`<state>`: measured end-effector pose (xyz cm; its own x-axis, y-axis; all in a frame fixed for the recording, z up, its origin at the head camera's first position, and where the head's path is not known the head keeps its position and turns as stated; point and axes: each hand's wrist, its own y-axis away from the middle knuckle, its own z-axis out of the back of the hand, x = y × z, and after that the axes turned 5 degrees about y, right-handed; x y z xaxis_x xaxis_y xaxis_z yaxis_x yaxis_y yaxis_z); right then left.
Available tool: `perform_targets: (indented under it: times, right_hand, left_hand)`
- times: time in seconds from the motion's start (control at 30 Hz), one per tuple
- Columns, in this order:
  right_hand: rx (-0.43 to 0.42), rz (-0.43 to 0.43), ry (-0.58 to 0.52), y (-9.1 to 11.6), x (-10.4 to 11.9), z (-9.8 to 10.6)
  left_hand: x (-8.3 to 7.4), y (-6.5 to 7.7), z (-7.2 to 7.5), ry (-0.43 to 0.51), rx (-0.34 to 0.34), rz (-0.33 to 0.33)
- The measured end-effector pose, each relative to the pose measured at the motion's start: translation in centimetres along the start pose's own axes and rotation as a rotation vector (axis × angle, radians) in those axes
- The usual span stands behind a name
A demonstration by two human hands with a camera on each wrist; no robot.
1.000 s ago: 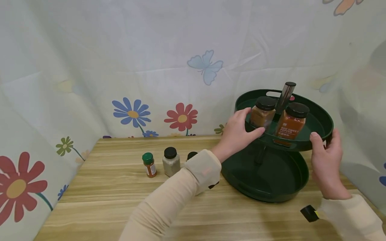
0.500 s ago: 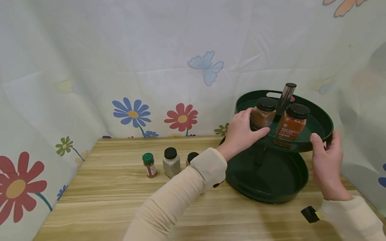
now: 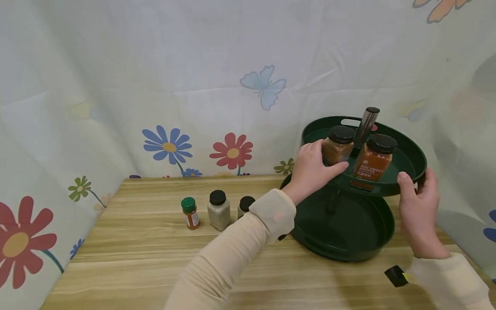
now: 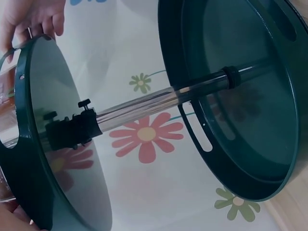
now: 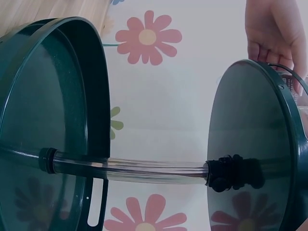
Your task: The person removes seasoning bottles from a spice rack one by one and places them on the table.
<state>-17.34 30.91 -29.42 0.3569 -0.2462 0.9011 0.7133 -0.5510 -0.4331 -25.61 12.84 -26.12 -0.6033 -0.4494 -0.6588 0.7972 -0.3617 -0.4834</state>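
Observation:
A dark green two-tier tray stand holds two black-lidded jars on its upper tray [image 3: 410, 155]. My left hand [image 3: 313, 172] holds the brown spice jar [image 3: 336, 150], with the fingers along its far left side and the thumb across its front. Beside it stands a jar of red sweet pepper [image 3: 373, 162]. My right hand [image 3: 420, 211] grips the upper tray's right rim, thumb on top and fingers outside. In the left wrist view, a metal post [image 4: 139, 108] joins the upper tray to the lower tray [image 4: 288, 144]. Part of the brown jar is hidden.
On the wooden table [image 3: 155, 267], left of the stand, are a small green-capped bottle [image 3: 190, 214], a black-lidded jar of pale contents [image 3: 219, 212] and another black-lidded jar [image 3: 245, 206], partly hidden by my left sleeve. A flowered curtain [image 3: 193, 86] hangs behind.
My left hand has shifted slightly right, its thumb reaching further across the brown jar's front. My right hand stays on the rim; the trays and jars look nearly still.

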Motion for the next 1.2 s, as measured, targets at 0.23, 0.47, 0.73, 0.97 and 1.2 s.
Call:
perform_targets:
  times: [0.23, 0.47, 0.73, 0.97, 1.2]
  right_hand:
    - [-0.011, 0.004, -0.024, -0.06, 0.01, -0.07]
    - [-0.011, 0.011, 0.015, 0.02, -0.10, -0.04]
    - [-0.024, 0.001, -0.019, -0.06, -0.05, -0.18]
    - [-0.023, -0.001, -0.027, -0.11, -0.07, -0.16]
    - [-0.020, -0.004, -0.028, -0.20, -0.22, -0.10]
  left_hand:
    - [0.06, -0.20, -0.38, 0.004, -0.041, -0.002]
    - [-0.12, -0.35, -0.58, -0.037, -0.059, 0.015]
    - [-0.07, -0.54, -0.75, -0.037, -0.066, 0.010]
    - [-0.06, -0.59, -0.87, -0.041, -0.075, -0.013]
    - [-0.37, -0.71, -0.77, -0.017, -0.087, -0.024]
